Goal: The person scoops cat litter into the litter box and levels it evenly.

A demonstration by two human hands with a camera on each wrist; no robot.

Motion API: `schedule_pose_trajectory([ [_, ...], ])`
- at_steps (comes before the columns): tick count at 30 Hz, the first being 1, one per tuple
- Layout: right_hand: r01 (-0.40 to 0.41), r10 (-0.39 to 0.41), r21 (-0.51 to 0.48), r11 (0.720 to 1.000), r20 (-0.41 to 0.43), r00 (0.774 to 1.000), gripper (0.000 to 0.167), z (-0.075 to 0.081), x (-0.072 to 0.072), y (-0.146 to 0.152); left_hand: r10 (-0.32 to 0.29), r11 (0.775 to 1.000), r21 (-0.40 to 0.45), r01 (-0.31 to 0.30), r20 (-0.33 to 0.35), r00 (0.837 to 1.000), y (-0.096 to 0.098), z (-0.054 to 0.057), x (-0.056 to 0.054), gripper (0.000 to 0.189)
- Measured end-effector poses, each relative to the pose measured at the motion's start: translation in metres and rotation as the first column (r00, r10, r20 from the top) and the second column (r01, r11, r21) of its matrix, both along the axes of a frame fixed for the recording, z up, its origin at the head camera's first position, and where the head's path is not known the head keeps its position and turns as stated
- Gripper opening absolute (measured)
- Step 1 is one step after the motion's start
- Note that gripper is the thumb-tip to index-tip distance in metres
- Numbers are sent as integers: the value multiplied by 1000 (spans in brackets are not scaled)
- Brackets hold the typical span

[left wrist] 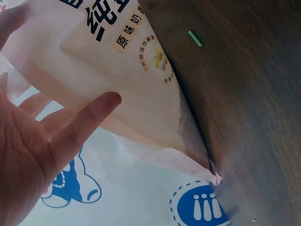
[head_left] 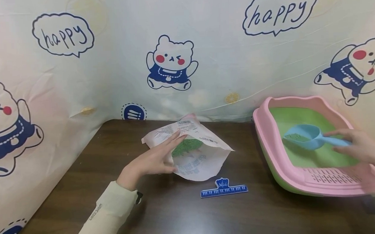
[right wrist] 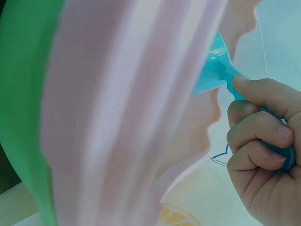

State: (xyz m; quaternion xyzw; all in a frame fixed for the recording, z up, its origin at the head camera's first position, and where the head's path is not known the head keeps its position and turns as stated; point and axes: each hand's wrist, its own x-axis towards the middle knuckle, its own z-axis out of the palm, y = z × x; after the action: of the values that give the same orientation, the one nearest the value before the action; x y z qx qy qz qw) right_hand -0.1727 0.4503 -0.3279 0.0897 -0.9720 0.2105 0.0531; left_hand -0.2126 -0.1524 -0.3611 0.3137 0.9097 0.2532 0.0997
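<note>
On the table a white and pink paper bag (head_left: 204, 166) lies on its side, its mouth facing the viewer, with green granules (head_left: 186, 146) inside. My left hand (head_left: 156, 157) touches the bag's left side at the mouth, fingers extended along the upper edge and thumb lower down. In the left wrist view the thumb (left wrist: 87, 120) lies straight beside the printed bag (left wrist: 127, 84). My right hand (right wrist: 263, 136) grips the handle of a blue scoop (right wrist: 211, 70), fingers curled round it. The scoop's bowl holds some green granules (head_left: 296, 137), above the pink and green litter box (head_left: 274, 155).
A blue piano-pattern clip (head_left: 224, 189) lies on the table in front of the bag. The litter box has a perforated pink front ledge (head_left: 335, 177). A bear-print cloth (head_left: 219, 60) hangs behind the table. One green pellet (left wrist: 195, 38) lies beside the bag.
</note>
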Motion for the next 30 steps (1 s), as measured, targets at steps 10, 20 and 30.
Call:
schedule_pose_trajectory([
  [10, -16, 18, 45, 999, -38, 999, 38, 8, -6, -5, -1, 1000, 3, 1, -8, 1000, -3, -2, 0, 105],
  [20, -32, 33, 55, 998, -25, 999, 38, 11, -6, -4, 0, 1000, 0, 0, -8, 1000, -3, -2, 0, 104],
  [30, -37, 40, 119, 992, -23, 999, 39, 15, -5, -4, -4, 1000, -2, 4, -9, 1000, -2, -1, 1, 103],
])
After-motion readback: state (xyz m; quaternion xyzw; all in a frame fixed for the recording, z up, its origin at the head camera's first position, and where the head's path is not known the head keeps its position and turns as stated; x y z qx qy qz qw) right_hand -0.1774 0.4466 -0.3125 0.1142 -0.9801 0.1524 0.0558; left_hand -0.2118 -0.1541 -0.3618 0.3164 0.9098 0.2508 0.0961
